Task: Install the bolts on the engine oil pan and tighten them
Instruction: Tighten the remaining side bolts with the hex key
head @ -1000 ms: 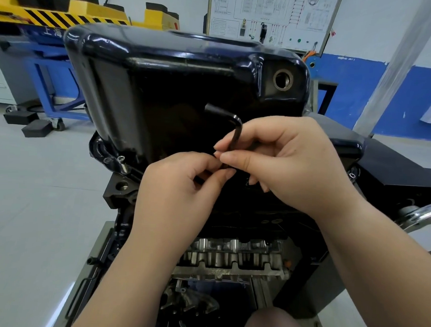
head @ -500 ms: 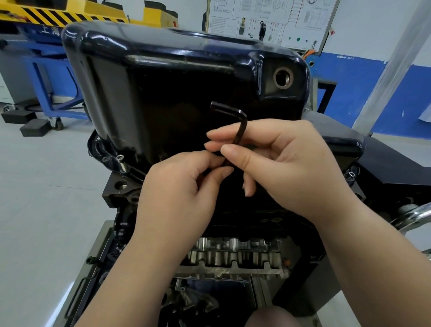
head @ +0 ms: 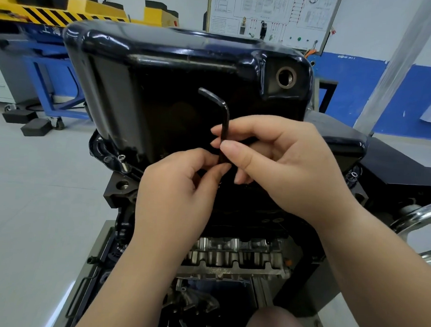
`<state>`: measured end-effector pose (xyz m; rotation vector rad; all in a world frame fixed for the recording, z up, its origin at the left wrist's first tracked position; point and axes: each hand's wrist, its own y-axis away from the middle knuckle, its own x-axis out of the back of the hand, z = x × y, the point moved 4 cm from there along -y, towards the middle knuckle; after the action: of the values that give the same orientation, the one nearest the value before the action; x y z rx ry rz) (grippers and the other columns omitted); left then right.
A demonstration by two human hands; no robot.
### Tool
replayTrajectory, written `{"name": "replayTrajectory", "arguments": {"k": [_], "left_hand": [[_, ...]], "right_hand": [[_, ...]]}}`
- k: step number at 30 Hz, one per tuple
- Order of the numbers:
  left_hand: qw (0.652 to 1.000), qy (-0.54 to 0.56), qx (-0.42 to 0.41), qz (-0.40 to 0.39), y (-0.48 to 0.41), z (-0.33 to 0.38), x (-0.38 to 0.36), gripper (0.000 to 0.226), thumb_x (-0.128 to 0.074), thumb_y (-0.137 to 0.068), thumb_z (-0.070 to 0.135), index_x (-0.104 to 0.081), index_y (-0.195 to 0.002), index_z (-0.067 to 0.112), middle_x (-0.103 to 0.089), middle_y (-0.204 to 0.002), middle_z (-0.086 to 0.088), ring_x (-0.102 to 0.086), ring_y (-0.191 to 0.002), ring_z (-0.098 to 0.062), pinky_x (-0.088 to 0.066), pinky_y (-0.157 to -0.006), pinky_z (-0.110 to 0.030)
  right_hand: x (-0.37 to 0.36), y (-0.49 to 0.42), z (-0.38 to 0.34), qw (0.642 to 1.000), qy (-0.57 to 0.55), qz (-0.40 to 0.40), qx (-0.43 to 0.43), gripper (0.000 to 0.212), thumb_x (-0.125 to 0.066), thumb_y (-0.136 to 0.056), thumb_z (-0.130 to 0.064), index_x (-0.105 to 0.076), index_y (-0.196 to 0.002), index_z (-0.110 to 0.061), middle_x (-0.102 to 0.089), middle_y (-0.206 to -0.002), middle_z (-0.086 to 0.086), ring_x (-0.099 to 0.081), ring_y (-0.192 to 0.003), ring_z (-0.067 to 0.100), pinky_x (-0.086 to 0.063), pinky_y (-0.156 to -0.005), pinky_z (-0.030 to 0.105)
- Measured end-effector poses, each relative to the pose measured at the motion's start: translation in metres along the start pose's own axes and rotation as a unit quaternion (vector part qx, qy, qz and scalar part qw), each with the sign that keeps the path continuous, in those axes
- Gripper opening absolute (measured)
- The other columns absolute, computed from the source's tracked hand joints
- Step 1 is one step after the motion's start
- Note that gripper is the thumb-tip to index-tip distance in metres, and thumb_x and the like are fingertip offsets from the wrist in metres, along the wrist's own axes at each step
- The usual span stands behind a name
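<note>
The glossy black oil pan [head: 163, 88] sits on the upturned engine in front of me, its open drain hole [head: 286, 77] at the upper right. A black L-shaped hex key [head: 223, 114] stands upright against the pan's near wall, short arm pointing up-left. My right hand [head: 290, 163] pinches its shaft between thumb and forefinger. My left hand [head: 181, 191] pinches the shaft's lower end just below; the tip and the bolt under it are hidden by my fingers. A silver bolt [head: 123, 162] sticks up from the pan flange at the left.
Another bolt head [head: 353, 174] sits on the flange at the right. Bare aluminium engine parts [head: 235, 257] lie below my hands. A chrome handle [head: 417, 217] is at the right edge. A blue and yellow workbench [head: 49, 59] stands behind on the left, and a wiring board [head: 271, 18] is on the wall.
The hex key has been turned slightly, its short arm staying up-left while my right hand's fingers re-gripped the shaft. My left hand stays pinched at the lower end.
</note>
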<state>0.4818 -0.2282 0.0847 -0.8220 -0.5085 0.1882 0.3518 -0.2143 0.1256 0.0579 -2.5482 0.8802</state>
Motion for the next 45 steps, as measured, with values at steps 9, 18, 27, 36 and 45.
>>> {"name": "replayTrajectory", "arguments": {"k": [9,18,27,36,45], "left_hand": [[0.999,-0.022,-0.023,-0.023,0.0,0.001,-0.003,0.015,-0.061,-0.083,0.021,-0.073,-0.091,0.018,-0.063,-0.068,0.01,-0.052,-0.065,-0.004,-0.038,-0.058,-0.013],[0.999,-0.015,-0.028,-0.035,0.001,0.002,-0.003,0.016,-0.057,-0.085,0.019,-0.072,-0.091,0.018,-0.058,-0.063,0.011,-0.051,-0.063,-0.007,-0.037,-0.054,-0.014],[1.0,0.019,0.007,-0.009,0.003,0.001,-0.004,0.012,-0.061,-0.081,0.03,-0.067,-0.091,0.028,-0.064,-0.073,0.019,-0.06,-0.066,-0.002,-0.046,-0.057,-0.02],[0.999,-0.024,-0.02,0.007,0.003,0.004,-0.002,0.012,-0.06,-0.083,0.027,-0.068,-0.079,0.02,-0.06,-0.065,0.013,-0.054,-0.062,-0.005,-0.042,-0.052,-0.021],[1.0,-0.015,-0.019,0.005,0.005,0.003,-0.003,0.012,-0.063,-0.082,0.027,-0.071,-0.09,0.023,-0.066,-0.077,0.016,-0.058,-0.074,-0.001,-0.047,-0.063,-0.019]], "right_hand": [[-0.003,0.006,0.004,0.998,-0.048,0.044,-0.014,0.028,-0.044,-0.083,-0.013,-0.07,-0.093,-0.016,-0.071,-0.085,0.001,-0.064,-0.077,0.007,-0.048,-0.068,0.019],[-0.005,0.008,0.005,0.998,-0.018,0.054,0.02,0.025,-0.058,-0.086,-0.001,-0.069,-0.103,-0.015,-0.072,-0.096,-0.005,-0.067,-0.094,0.004,-0.055,-0.081,0.024],[-0.009,0.012,0.009,0.993,-0.039,0.108,0.014,0.013,-0.068,-0.081,-0.002,-0.07,-0.091,-0.011,-0.072,-0.082,0.0,-0.07,-0.081,0.01,-0.057,-0.074,0.027],[-0.016,0.016,0.01,0.992,-0.053,0.108,0.025,0.022,-0.06,-0.087,-0.009,-0.064,-0.108,-0.016,-0.07,-0.101,-0.002,-0.066,-0.098,0.01,-0.054,-0.084,0.026],[-0.011,0.013,0.009,0.989,-0.056,0.134,0.022,0.013,-0.069,-0.081,-0.005,-0.071,-0.091,-0.014,-0.073,-0.085,-0.003,-0.07,-0.085,0.01,-0.056,-0.079,0.028]]}}
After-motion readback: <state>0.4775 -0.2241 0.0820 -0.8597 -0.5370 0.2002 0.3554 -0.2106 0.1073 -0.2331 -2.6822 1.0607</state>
